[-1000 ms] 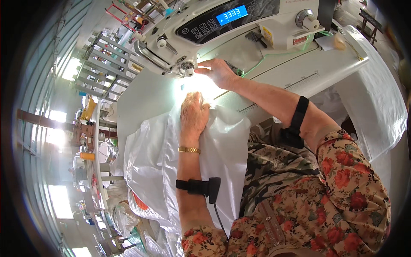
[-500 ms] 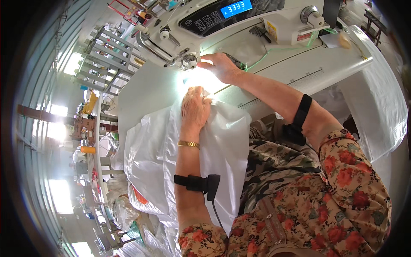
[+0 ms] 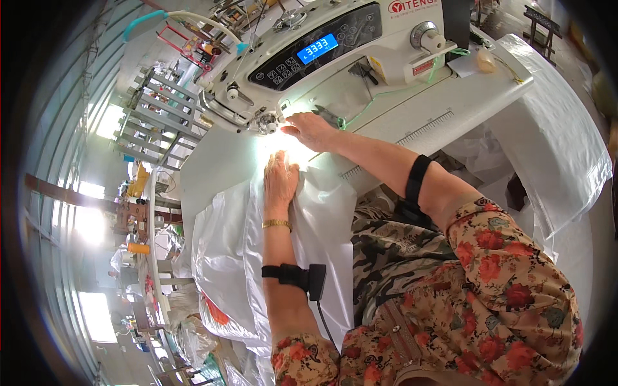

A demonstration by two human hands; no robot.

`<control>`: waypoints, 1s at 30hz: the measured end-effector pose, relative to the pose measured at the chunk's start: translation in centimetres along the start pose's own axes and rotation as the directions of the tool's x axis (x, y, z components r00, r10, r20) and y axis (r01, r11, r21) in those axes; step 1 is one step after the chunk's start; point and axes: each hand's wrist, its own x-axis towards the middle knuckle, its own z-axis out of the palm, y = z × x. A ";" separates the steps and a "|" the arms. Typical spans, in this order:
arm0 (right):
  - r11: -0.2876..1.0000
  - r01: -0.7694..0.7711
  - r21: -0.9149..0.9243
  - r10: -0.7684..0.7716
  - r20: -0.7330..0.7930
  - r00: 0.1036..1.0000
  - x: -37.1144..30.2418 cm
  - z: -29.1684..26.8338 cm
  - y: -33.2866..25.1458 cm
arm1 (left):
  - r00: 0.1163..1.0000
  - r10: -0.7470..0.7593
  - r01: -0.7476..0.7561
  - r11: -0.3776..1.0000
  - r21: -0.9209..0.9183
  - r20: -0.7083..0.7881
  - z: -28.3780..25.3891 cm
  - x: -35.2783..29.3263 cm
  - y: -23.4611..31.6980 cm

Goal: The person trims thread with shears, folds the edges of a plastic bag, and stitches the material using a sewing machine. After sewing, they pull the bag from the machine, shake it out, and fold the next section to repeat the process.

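A white sewing machine (image 3: pixel 254 93) stands at the top, its lamp glaring over the needle area. Just right of the needle head (image 3: pixel 265 122), my right hand (image 3: pixel 312 132) has its fingers bent and drawn together. Whatever they pinch, if anything, is lost in the glare. Nearer to me, my left hand (image 3: pixel 280 183) lies on glossy white sheeting (image 3: pixel 225 225), fingers stretched toward the needle and thumb to the side. The sheeting hangs down over the near table edge, with an orange-red patch (image 3: pixel 215 312) on its lower left part.
Green thread (image 3: pixel 370 106) runs along the machine bed to the right. A ruler scale (image 3: pixel 425 127) marks the front of the table (image 3: pixel 476 96). More translucent sheeting (image 3: pixel 553 141) drapes off the right end. Grey slatted racks (image 3: pixel 164 109) stand at the left.
The whole view has shifted, so the machine sits lower and farther left in the picture. Both hands stay close to the needle; the left hand's fingers look straighter.
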 end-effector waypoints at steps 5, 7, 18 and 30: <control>0.966 0.121 0.227 -0.167 0.194 0.967 -3.3 -1.2 -1.3 | 0.961 -0.256 0.271 0.816 -0.511 0.100 -2.5 -4.7 0.9; 0.962 0.157 0.223 -0.194 0.152 0.969 -7.4 -5.3 -3.0 | 0.986 -0.167 0.143 0.779 -0.610 0.019 -2.2 -9.5 3.1; 0.987 -0.031 0.156 -0.014 0.282 0.959 -24.0 -7.8 -2.6 | 0.615 -0.778 0.769 0.627 -0.122 -0.129 4.5 -50.9 10.0; 0.540 -0.695 0.474 0.194 0.733 0.652 -23.0 5.9 -3.3 | 0.214 -0.709 0.554 0.654 -0.514 -0.672 -31.5 -47.3 9.3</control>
